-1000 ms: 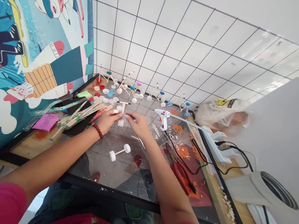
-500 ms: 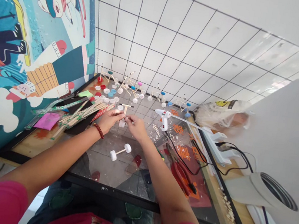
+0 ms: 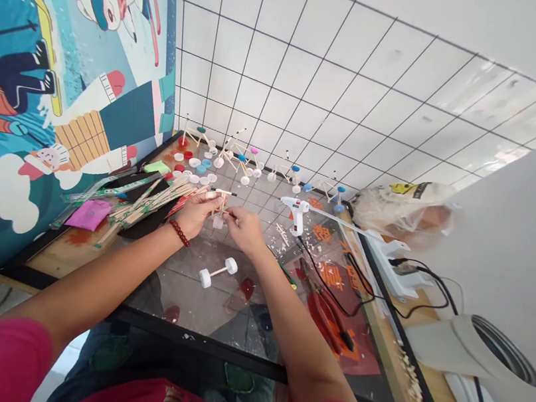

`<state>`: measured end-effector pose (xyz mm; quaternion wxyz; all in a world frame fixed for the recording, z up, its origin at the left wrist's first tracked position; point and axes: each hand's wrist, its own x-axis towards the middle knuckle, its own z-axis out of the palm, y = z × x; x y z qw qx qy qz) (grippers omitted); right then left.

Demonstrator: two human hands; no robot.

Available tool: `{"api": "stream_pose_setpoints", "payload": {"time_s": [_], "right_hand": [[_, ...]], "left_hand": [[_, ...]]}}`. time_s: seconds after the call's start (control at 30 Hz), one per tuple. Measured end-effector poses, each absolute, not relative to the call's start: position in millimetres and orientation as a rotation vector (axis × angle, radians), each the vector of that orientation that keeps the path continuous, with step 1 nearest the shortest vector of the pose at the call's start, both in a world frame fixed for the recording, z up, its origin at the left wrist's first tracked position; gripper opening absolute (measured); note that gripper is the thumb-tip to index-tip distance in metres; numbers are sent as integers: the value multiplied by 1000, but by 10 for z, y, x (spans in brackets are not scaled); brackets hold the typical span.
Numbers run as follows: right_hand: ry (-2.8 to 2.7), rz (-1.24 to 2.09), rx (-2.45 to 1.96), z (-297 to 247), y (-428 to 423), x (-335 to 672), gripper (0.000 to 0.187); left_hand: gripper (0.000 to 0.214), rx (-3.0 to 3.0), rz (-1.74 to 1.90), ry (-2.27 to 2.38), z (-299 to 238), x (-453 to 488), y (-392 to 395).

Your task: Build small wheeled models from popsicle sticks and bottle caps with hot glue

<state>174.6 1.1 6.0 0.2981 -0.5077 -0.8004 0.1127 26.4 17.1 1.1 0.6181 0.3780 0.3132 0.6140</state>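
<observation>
My left hand (image 3: 195,214), with a red bead bracelet at the wrist, pinches a small assembly of wooden sticks (image 3: 225,192) over the table. A thin crosspiece with dark ends tops the assembly. Fingers of my right hand (image 3: 245,229) are closed close beside its lower part, and what they grip is too small to make out. Just below the fingertips shows a white bottle cap (image 3: 218,222); whether it is joined to the sticks I cannot tell. Nearer to me lies a pair of white cap wheels (image 3: 218,272) on a wooden stick.
Wooden sticks (image 3: 156,204) lie in a bundle at left, near a pink packet (image 3: 89,214). Loose caps (image 3: 195,162) and several stick models (image 3: 294,177) line the back. A glue gun (image 3: 299,214) stands right of my hands, its cord trailing past red-handled pliers (image 3: 326,317).
The stick assembly has tilted, so its upright looks shorter beneath the crosspiece. Both hands stay close together around it. The whole view has shifted slightly.
</observation>
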Motion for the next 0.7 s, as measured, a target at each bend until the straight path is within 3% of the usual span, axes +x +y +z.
{"api": "stream_pose_setpoints", "payload": {"time_s": [0.47,0.7], "right_hand": [[-2106,293,-1339,49,8,1750,16],[-1850,578,-1178,47,31,1762,27]], "left_hand": [[29,879,1419,749,43,267,144],[28,901,1410,755,63,261,118]]}}
